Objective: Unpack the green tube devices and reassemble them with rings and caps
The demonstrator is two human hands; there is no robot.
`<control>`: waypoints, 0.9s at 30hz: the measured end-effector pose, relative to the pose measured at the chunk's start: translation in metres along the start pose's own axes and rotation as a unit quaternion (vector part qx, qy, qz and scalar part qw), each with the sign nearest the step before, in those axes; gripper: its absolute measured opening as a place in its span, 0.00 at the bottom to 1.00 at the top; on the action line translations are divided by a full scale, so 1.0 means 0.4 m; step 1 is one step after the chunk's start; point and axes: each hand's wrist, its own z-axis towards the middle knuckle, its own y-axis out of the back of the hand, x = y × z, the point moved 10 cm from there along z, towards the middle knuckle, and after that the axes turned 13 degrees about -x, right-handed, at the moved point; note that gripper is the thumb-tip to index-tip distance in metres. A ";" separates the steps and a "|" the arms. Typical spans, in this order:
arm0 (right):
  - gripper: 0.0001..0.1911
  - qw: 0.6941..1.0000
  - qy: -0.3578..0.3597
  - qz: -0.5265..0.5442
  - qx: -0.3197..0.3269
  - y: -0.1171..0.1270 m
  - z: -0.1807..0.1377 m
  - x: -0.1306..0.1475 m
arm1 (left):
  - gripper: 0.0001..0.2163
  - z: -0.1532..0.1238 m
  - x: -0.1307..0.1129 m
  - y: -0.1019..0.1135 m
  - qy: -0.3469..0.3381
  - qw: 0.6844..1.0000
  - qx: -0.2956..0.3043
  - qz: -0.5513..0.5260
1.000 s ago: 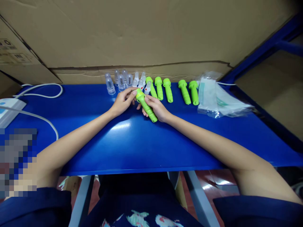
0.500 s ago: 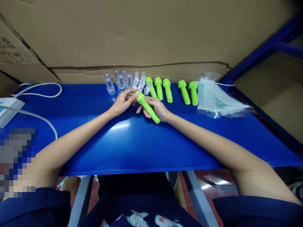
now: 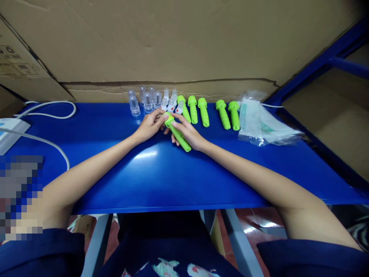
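Between both hands lies a lime-green, flashlight-shaped plastic handle (image 3: 181,139), tilted with its wide collar end up to the left and its narrow end toward me. My left hand (image 3: 150,125) pinches the collar end between thumb and fingers. My right hand (image 3: 188,132) is wrapped around the ribbed shaft, with its thumb on top and fingertips showing underneath. Just beyond the hands stand several small white pieces with clear domes (image 3: 179,107), some with red dots. Several clear plastic caps (image 3: 134,104) stand to their left. More green handles (image 3: 204,112) lie in a row on the right.
The blue table (image 3: 173,181) ends at a tall cardboard wall (image 3: 173,42). Clear plastic bags with green print (image 3: 253,119) lie at the right. A white cable (image 3: 52,144) and a white box-shaped device (image 3: 13,132) are at the left. A blue metal frame (image 3: 314,63) rises on the right.
My right hand has closed more around the handle, its thumb now on top of the shaft and its fingers nearer the collar. The handle has shifted slightly left.
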 end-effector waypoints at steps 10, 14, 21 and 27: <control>0.41 0.999 0.017 -0.022 0.019 -0.016 -0.010 0.002 | 0.32 0.005 -0.005 0.017 -0.024 0.998 -0.026 0.050; 0.40 0.999 0.022 -0.020 0.024 -0.016 -0.006 -0.003 | 0.32 0.009 -0.004 0.025 -0.029 0.997 -0.041 0.058; 0.39 0.998 0.042 -0.016 -0.035 0.016 0.011 -0.005 | 0.33 0.016 0.022 0.031 0.002 0.999 -0.052 -0.008; 0.38 0.997 0.049 -0.023 -0.048 0.020 0.013 0.001 | 0.31 0.025 0.036 0.063 0.000 0.996 -0.093 -0.005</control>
